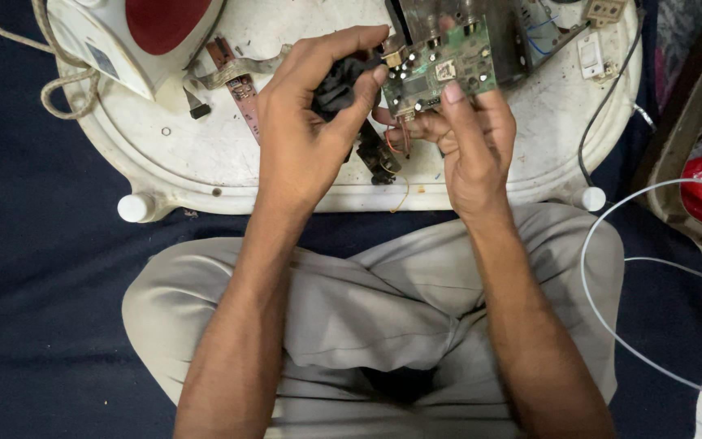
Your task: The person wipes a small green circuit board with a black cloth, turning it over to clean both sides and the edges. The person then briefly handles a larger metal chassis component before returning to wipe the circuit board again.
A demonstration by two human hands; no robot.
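I am sitting cross-legged on a dark blue floor covering, looking down at my two bare hands in the upper middle of the frame, above my lap in light grey trousers. My left hand is curled around a black part, thumb and fingers pinching it against the left edge of a green circuit board. My right hand grips the same circuit board from below, thumb pressed on its lower edge and fingers folded beneath it. The board is tilted toward me, studded with small silver-topped cylinders and a white square piece, with thin red wires hanging from its lower left corner.

Under my hands is a low white round counter, stained and scuffed, filling the top of the frame. On it, at the upper left, stands a white and red iron with a pale braided cord looping off the edge. A narrow reddish-brown strip of board lies just left of my left hand. At the upper right lies a white switch near a black cable. A thin white wire arcs over the floor at the right.
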